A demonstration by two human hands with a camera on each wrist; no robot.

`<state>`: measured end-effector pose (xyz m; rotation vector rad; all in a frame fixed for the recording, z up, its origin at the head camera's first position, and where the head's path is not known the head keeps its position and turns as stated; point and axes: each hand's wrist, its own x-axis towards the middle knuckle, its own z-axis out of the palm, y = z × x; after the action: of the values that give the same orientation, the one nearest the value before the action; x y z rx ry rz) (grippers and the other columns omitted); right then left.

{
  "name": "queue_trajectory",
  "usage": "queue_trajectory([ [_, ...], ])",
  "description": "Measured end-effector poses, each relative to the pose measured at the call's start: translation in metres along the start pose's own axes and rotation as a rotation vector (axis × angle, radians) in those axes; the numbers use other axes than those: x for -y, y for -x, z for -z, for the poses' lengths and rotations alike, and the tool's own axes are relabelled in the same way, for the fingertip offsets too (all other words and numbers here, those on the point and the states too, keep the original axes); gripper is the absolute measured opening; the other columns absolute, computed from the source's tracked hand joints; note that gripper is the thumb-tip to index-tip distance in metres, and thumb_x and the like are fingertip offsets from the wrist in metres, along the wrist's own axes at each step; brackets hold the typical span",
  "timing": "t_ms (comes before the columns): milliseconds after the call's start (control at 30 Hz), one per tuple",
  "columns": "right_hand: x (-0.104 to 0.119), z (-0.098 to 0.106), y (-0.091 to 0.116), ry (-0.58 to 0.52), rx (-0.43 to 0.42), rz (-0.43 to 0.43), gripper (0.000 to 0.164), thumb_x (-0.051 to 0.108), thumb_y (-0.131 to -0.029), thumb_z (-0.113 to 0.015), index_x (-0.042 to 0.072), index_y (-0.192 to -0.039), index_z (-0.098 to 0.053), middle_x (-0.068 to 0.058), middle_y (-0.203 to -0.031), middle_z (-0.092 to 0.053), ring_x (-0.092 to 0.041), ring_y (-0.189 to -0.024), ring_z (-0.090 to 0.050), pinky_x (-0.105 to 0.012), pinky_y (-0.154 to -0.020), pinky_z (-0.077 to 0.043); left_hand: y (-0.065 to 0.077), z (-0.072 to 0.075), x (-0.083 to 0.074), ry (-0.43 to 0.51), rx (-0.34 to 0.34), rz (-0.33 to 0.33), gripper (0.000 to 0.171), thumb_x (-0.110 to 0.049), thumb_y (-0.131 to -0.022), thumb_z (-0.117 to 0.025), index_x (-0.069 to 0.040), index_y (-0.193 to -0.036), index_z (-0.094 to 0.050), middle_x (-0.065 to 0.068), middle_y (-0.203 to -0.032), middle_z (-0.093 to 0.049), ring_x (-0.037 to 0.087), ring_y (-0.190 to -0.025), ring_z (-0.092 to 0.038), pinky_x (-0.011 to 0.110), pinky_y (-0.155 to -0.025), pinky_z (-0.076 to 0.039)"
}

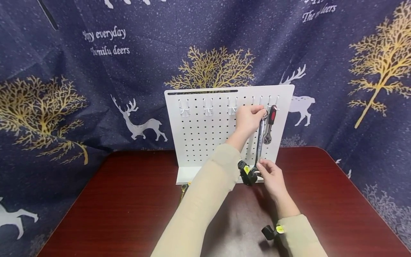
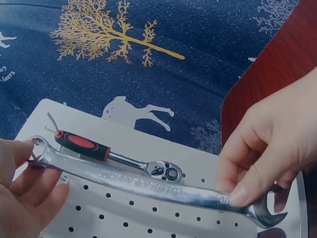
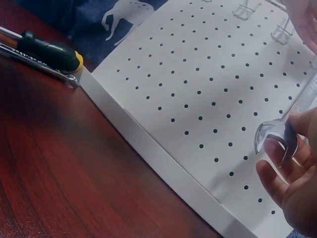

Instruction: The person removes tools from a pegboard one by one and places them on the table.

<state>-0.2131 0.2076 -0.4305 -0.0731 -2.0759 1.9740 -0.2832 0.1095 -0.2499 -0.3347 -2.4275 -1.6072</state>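
A long silver combination wrench (image 1: 260,139) stands almost upright in front of the white pegboard (image 1: 205,139). My left hand (image 1: 248,120) pinches its ring end, up at the hooks near the board's top right. Lower down, my right hand (image 1: 273,176) holds the shaft between thumb and fingers, just above the open jaw, which shows in the right wrist view beside the right hand (image 3: 297,183). A ratchet wrench (image 2: 119,156) with a black and red handle hangs on a hook to the right of the combination wrench.
Wire hooks (image 1: 208,111) line the board's upper part. On the dark red table (image 1: 128,203), left of the board, lie a screwdriver (image 3: 49,52) with a dark handle and a metal tool (image 3: 44,68) beside it. A patterned blue cloth (image 1: 144,71) hangs behind.
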Motion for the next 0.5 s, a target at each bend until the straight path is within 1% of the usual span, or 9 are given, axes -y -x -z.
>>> queue_trajectory([
  [133,0.0001,0.0,0.0002,-0.014,0.003,0.006,0.025,0.006,-0.095,-0.054,-0.013,-0.111,-0.053,0.02,-0.081,-0.059,0.003,-0.077,-0.058,-0.021,-0.072,-0.056,-0.0004,0.0005,0.0025,-0.021,0.0,-0.029,0.023,-0.023,-0.089,-0.065,-0.015,-0.11,-0.072,-0.002,-0.105,-0.072,0.006,-0.099,-0.067,0.013,-0.081,-0.051],
  [267,0.0018,-0.0001,0.0012,-0.01,0.015,0.018,0.027,0.007,-0.095,-0.055,-0.014,-0.111,-0.053,0.019,-0.079,-0.06,0.003,-0.076,-0.059,-0.024,-0.074,-0.057,0.0025,0.0031,0.002,-0.068,0.004,-0.077,0.024,-0.023,-0.09,-0.064,-0.016,-0.112,-0.071,-0.003,-0.108,-0.071,0.007,-0.104,-0.065,0.014,-0.087,-0.05],
  [367,0.0036,-0.0003,0.0022,-0.01,0.018,0.031,0.025,0.006,-0.094,-0.055,-0.014,-0.109,-0.054,0.017,-0.078,-0.06,0.002,-0.074,-0.06,-0.026,-0.074,-0.058,0.0046,0.0048,0.0021,-0.101,0.011,-0.116,0.024,-0.023,-0.092,-0.062,-0.016,-0.114,-0.07,-0.003,-0.11,-0.07,0.007,-0.107,-0.064,0.014,-0.089,-0.049],
  [500,0.006,-0.0004,0.0033,-0.004,0.029,0.046,0.022,0.007,-0.094,-0.056,-0.011,-0.105,-0.055,0.016,-0.079,-0.061,0.002,-0.073,-0.061,-0.024,-0.073,-0.058,0.0072,0.0078,0.0035,-0.08,0.032,-0.151,0.026,-0.023,-0.093,-0.06,-0.015,-0.117,-0.068,-0.001,-0.113,-0.069,0.008,-0.104,-0.065,0.013,-0.085,-0.05],
])
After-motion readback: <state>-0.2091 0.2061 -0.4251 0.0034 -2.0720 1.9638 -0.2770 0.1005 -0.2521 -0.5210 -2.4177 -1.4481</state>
